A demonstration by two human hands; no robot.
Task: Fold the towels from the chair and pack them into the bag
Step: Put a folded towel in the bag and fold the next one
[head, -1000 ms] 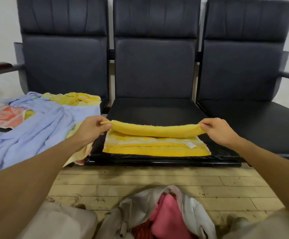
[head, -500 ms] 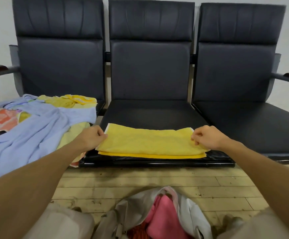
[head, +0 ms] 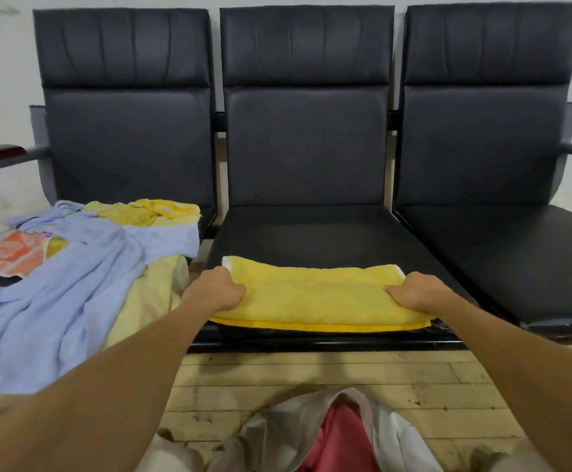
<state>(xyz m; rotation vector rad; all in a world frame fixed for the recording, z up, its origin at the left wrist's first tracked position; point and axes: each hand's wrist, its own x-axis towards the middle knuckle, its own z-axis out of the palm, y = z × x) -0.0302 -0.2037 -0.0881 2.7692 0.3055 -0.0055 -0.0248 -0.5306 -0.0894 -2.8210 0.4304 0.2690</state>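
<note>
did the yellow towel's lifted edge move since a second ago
Yes. The yellow towel edge came down toward the front rim of the middle seat, lying flat.

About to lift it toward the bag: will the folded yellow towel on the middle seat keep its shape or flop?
Probably floppy: the yellow towel is soft cloth, so held only at its ends by the left hand and right hand, the middle would likely sag. Layers may slip apart; a lower edge peeks out.

Your one head-worn camera looks forward and down, close over the middle chair seat [head: 312,233], with the bag [head: 277,434] on the wooden floor [head: 312,376] nearest you.
</note>
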